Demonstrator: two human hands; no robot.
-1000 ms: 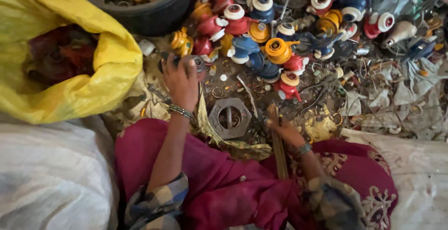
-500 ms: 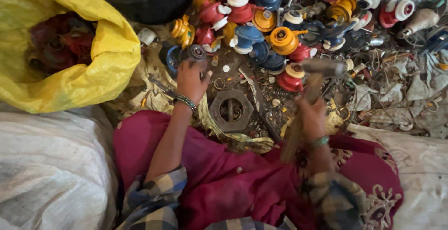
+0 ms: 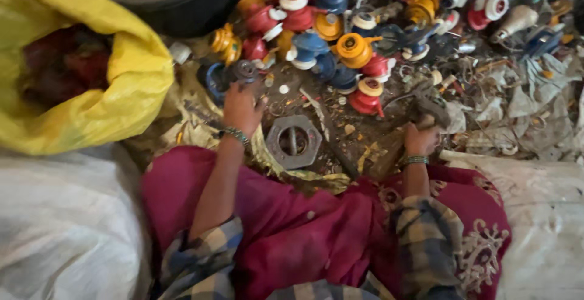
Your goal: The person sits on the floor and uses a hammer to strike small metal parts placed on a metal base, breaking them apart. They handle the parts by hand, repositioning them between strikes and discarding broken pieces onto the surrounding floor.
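While gripped, the dark round metal part (image 3: 245,70) looks grimy.

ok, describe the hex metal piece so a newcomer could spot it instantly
Start at the yellow sack on the left, then go right past the left hand. The hex piece lies flat on the dirty ground between both hands, below the coloured parts. It alone is grey, six-sided, with a round hole.

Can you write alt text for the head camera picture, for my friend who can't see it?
A seated person's left hand grips a small dark metal part, while the right hand holds a hammer, beside a hexagonal metal block. Colourful round plastic parts lie piled ahead; a yellow sack sits left.
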